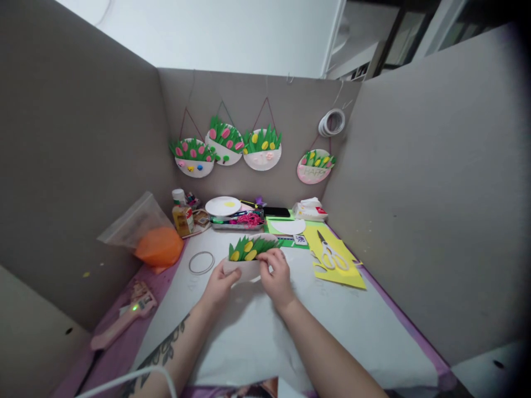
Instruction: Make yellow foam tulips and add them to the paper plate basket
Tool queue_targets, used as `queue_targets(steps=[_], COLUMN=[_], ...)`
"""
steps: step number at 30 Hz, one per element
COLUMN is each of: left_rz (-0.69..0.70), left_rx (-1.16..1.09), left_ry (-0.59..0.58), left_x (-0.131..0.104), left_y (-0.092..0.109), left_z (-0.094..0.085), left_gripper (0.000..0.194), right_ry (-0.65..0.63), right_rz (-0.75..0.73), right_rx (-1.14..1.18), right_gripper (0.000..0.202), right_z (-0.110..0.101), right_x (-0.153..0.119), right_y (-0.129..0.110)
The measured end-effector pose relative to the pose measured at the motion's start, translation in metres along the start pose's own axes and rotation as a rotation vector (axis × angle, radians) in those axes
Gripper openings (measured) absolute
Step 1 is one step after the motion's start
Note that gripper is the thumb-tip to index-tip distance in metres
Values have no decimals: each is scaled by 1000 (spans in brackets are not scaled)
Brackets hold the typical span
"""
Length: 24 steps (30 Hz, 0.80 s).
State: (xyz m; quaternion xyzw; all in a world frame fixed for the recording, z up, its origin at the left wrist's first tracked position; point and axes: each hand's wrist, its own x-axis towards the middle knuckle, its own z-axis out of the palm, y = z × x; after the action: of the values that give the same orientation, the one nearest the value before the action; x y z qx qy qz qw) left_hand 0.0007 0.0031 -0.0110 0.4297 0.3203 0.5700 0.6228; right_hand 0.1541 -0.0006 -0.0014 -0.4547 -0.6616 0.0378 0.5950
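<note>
On the white sheet (257, 331), both hands' (249, 279) grip pinches the unlabelled paper-plate tulip craft (249, 257).

Lettering on the round plaque (314, 172) — too small to read; both elbows cut off.

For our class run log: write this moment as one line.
left hand: holds paper-plate flower basket | right hand: grips its right edge | scissors on yellow sheet | ring beside

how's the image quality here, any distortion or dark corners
Head view: wide-angle bending bows the cardboard walls, the right edge and corners fall into dark vignette, light is soft and even, and the hands on the paper-plate craft look slightly soft.
</note>
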Motion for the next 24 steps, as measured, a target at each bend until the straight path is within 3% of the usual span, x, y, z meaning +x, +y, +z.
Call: queue_targets(steps=[10,14,18,20,24], left_rz=[-27,-41,-45,-40,-38], left_rx=[5,-64,-132,-145,-116], left_ry=[-20,6,84,113,115], left_x=[-2,0,4,6,9], left_y=[1,1,5,8,10], left_z=[2,0,-2,-4,-7], left_gripper=[39,41,44,43,46], right_ry=[-73,113,256,197,-81], right_rz=[-89,-13,240,402,579], right_rx=[19,-29,-41,58,337], right_gripper=[26,18,30,35,24], right_z=[-1,-4,-5,-5,-6], right_x=[0,3,9,11,13], right_y=[-9,-3,17,27,38])
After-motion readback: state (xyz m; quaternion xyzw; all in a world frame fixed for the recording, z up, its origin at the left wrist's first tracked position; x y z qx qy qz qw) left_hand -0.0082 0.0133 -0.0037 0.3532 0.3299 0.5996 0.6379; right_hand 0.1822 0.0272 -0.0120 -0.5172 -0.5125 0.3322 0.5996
